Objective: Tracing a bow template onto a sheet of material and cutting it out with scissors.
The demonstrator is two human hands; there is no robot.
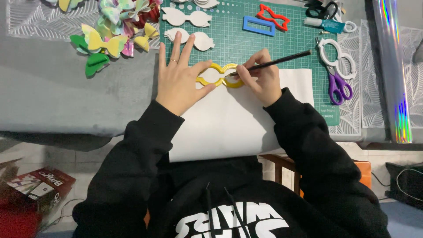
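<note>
1. The left hand point(179, 79) lies flat with fingers spread, thumb and forefinger pressing down the left lobe of a yellow plastic bow-shaped stencil point(220, 75); it pins the stencil, it does not pinch it.
2. The right hand point(261, 76) is closed around a thin black pencil point(273, 63), pinching it near the tip, which sits inside the stencil's right lobe, just beside the left hand's thumb.
3. Under both hands the stencil rests on a white sheet of paper point(229, 123) at its far edge; the sheet overlaps a green cutting mat point(229, 39).
4. No finished outline is visible on the sheet near the grip, and most of it looks blank, so the tracing seems at an early stage.
5. Beyond the hands lie white bow-shaped cut-outs point(187, 17), suggesting earlier shapes are already cut.
6. Right of the pencil hand sit purple-handled scissors point(338, 83); beyond the left hand is a pile of colourful finished bows point(114, 26).
</note>
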